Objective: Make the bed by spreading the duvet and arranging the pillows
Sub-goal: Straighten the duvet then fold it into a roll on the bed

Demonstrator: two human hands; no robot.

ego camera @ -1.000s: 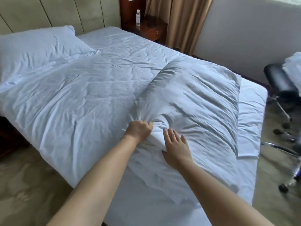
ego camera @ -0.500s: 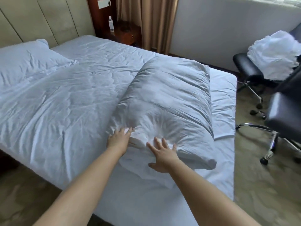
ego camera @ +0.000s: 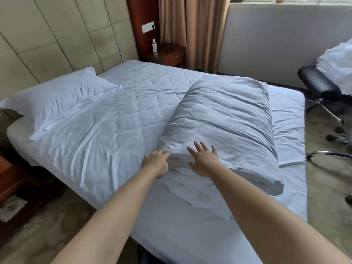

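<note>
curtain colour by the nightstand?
Plain tan-brown curtain, no pattern; the head view, the only one, shows it behind the nightstand.

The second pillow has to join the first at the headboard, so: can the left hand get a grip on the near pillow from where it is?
Probably yes: the left hand already touches the near pillow at its corner, nothing between them.

The white cotton-like duvet [ego camera: 91, 130] is matt and finely creased. The plump white cloth pillow [ego camera: 228, 121] is wrinkled too. The beige padded headboard [ego camera: 57, 35] looks like soft matt upholstery. The dark reddish wooden nightstand [ego camera: 169, 54] has a slight sheen. The black office chair [ego camera: 318, 80] shows smooth leather-like padding on glossy chrome metal legs.
</note>
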